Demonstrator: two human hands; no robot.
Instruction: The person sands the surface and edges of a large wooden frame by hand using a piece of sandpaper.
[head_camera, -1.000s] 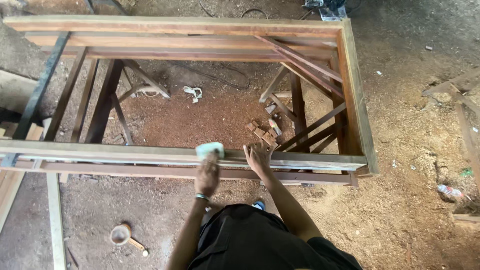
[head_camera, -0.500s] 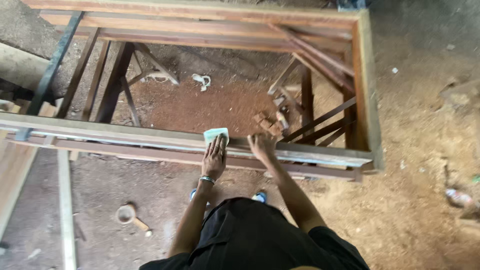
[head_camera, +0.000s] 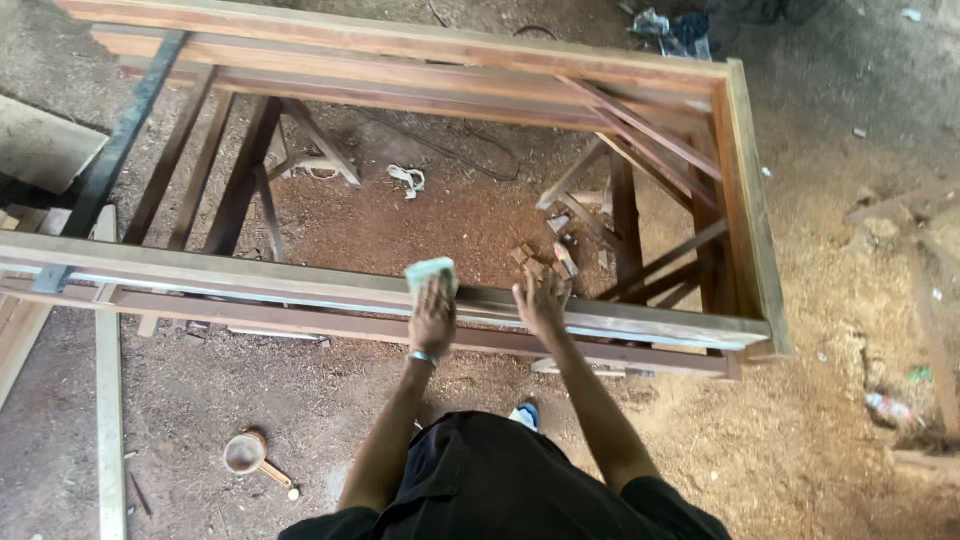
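A large wooden frame (head_camera: 745, 210) lies flat on supports above a sawdust floor. My left hand (head_camera: 432, 318) presses a pale green pad (head_camera: 430, 271) onto the frame's near rail (head_camera: 250, 272). Just to its right, my right hand (head_camera: 540, 303) rests flat on the same rail with fingers spread. A bracelet shows on my left wrist. My dark shirt fills the bottom of the view.
Wooden trestles (head_camera: 250, 170) and braces (head_camera: 640, 130) stand under the frame. Small wood offcuts (head_camera: 560, 255) lie on the ground inside it. A small pan with a handle (head_camera: 245, 455) sits on the floor at lower left. Loose boards (head_camera: 105, 400) lie at left.
My left hand and the pad have slid rightwards along the near rail, closer to my right hand. The view has shifted a little.
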